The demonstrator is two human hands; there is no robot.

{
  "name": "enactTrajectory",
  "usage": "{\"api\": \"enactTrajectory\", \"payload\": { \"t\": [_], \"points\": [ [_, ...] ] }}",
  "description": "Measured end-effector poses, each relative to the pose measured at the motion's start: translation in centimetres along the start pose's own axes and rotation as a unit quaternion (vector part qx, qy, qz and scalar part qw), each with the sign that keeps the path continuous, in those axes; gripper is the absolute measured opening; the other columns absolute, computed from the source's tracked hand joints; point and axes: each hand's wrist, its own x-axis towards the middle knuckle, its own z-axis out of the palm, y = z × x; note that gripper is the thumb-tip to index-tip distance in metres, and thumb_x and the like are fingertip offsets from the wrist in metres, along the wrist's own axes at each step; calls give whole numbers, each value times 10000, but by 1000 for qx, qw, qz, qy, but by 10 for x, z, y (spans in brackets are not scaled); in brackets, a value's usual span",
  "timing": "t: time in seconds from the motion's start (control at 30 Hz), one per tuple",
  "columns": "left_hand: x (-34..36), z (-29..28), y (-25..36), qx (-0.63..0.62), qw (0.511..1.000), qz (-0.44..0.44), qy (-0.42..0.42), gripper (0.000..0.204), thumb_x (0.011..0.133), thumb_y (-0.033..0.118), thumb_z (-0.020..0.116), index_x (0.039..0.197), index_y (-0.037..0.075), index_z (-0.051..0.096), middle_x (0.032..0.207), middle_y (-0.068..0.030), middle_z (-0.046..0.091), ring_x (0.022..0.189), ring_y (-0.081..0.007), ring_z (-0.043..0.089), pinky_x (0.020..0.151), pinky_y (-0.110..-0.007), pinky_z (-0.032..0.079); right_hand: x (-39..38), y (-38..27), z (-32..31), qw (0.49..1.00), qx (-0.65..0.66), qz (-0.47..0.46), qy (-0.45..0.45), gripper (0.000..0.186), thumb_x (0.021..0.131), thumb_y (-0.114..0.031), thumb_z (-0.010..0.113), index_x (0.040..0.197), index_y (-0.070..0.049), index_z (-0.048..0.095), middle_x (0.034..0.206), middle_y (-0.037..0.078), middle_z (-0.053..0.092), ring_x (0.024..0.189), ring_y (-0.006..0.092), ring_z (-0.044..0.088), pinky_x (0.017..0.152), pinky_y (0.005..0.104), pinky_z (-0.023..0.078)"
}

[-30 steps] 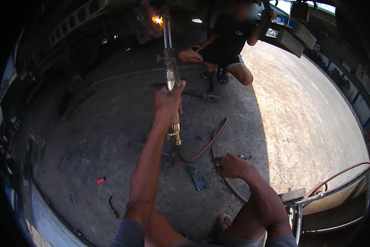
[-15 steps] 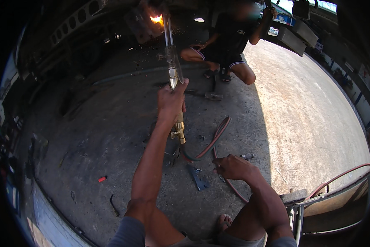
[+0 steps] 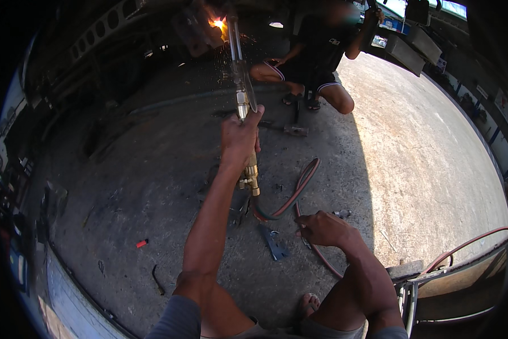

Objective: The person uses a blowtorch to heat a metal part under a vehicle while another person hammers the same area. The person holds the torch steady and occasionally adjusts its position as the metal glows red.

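My left hand (image 3: pixel 241 138) is wrapped round the handle of a cutting torch (image 3: pixel 252 166), thumb along the lever. The torch's metal tubes reach up and away to a bright orange flame (image 3: pixel 218 24) at a dark metal part (image 3: pixel 200 35) under a vehicle frame, with sparks falling. Red and green hoses (image 3: pixel 303 189) leave the brass valve end and loop on the floor. My right hand (image 3: pixel 326 229) hangs over my right knee, fingers loosely bent and apart, nothing visible in it. The red hose passes behind its fingertips; contact cannot be told.
A person (image 3: pixel 322 56) squats ahead to the right, near a hammer (image 3: pixel 296 130) on the floor. A blue-grey metal plate (image 3: pixel 274 243), a red lighter-like piece (image 3: pixel 142 243) and a dark curved strip (image 3: pixel 157 281) lie on the concrete. A metal-framed box (image 3: pixel 463 277) stands at right.
The flame glows larger and more sparks fall. The view has shifted slightly; my left hand keeps its grip on the torch, and my right hand stays over the knee.
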Motion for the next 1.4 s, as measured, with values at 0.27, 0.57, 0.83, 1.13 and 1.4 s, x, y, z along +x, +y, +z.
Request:
{"api": "enactTrajectory", "payload": {
  "t": [0.27,0.57,0.83,1.13,1.4],
  "points": [
    [0,0,2,-10,1000,6,2,409,920,406,808,891,86,555,620,0,533,424,-101,498,393,-298,427,0,1,0,1000,0,-5,11,449,1025,-396,651,1336,-72,659,982,222,758,951,379,746,872,478,573],
    [-2,5,3,-31,999,17,15,405,947,370,781,816,63,552,560,-2,498,384,-109,473,361,-303,380,3,9,6,1000,5,-16,20,425,1015,-385,666,1320,-89,667,978,213,760,925,373,749,843,476,575],
    [0,5,0,-26,1000,14,11,413,950,373,779,797,65,548,560,-4,503,384,-113,482,363,-301,390,3,9,5,1000,-6,-15,20,419,1013,-369,665,1321,-85,663,985,212,761,921,375,748,839,477,576],
    [-2,5,0,-19,1000,14,10,412,950,377,781,808,58,561,556,-9,509,385,-112,489,365,-300,394,3,4,0,1000,1,-2,1,479,1024,-372,657,1391,-65,638,966,207,762,983,347,751,916,461,568],
    [-13,11,15,6,1000,27,-6,405,939,406,796,844,84,570,580,7,512,397,-93,480,372,-289,404,3,10,6,1000,-1,5,9,494,1019,-400,660,1396,-82,632,1037,214,764,970,362,751,909,461,576]
  ]
}}
